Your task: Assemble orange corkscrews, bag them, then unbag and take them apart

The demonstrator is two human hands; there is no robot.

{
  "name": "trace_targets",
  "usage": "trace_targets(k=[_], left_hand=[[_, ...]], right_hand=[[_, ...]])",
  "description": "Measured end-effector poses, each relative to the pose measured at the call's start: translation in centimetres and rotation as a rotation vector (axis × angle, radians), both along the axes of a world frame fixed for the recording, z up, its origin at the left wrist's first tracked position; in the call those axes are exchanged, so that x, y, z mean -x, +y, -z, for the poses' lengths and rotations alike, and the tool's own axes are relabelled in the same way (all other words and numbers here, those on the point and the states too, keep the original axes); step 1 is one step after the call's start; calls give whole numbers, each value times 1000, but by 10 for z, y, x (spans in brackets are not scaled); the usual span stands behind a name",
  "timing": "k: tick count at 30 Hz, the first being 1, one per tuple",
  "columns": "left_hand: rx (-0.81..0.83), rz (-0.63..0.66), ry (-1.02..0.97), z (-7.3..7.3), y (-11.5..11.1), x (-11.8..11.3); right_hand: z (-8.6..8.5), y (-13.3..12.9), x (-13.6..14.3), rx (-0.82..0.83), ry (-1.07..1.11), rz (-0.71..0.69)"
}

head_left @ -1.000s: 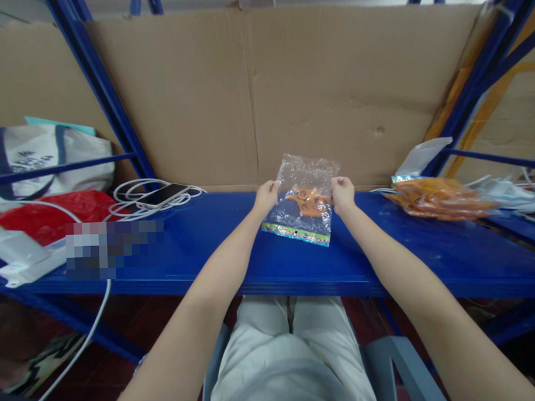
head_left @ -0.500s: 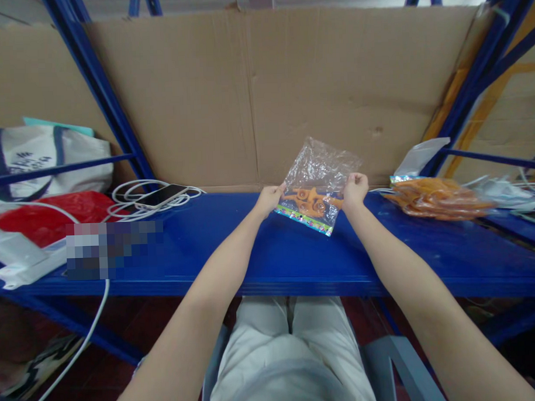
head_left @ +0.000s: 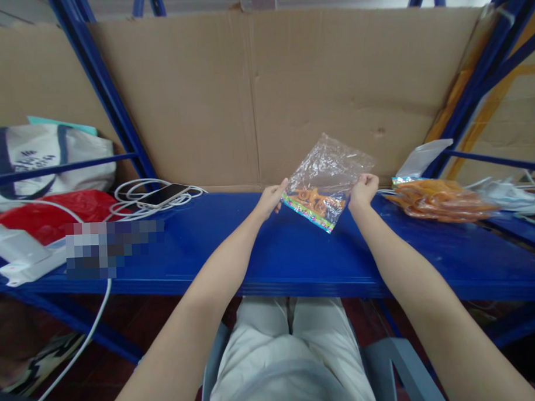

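A clear plastic bag [head_left: 332, 163] with a colourful printed strip along its lower edge is held up above the blue shelf. Orange pieces [head_left: 318, 200] lie inside its lower part. My left hand [head_left: 271, 200] pinches the bag's left edge near the strip. On the other side, my right hand [head_left: 363, 190] is closed on the bag's right edge. The bag is tilted, its strip sloping down to the right.
Bagged orange items [head_left: 443, 200] lie on the blue shelf [head_left: 296, 264] at the right. Leftward are a phone [head_left: 162, 195] on coiled white cables, a red bag [head_left: 75, 210], a white power strip [head_left: 33, 264] and a tote bag [head_left: 38, 156]. Cardboard [head_left: 180, 98] stands behind.
My right hand and the top of the bag have shifted a little to the right. The orange pieces look more bunched toward the strip.
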State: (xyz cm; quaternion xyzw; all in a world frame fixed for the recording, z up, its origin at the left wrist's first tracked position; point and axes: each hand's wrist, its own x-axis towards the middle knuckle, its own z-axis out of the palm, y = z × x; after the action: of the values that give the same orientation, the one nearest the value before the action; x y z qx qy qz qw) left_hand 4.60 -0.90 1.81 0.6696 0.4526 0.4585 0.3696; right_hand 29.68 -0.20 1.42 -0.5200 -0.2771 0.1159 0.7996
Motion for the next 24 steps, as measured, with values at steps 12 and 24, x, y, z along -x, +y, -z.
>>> trace_targets(k=[12, 24], left_hand=[[369, 525, 26, 4, -20, -18], [357, 456, 89, 13, -9, -21]], right_hand=[[-16, -21, 21, 2, 308, -225], [-9, -22, 27, 80, 295, -378]])
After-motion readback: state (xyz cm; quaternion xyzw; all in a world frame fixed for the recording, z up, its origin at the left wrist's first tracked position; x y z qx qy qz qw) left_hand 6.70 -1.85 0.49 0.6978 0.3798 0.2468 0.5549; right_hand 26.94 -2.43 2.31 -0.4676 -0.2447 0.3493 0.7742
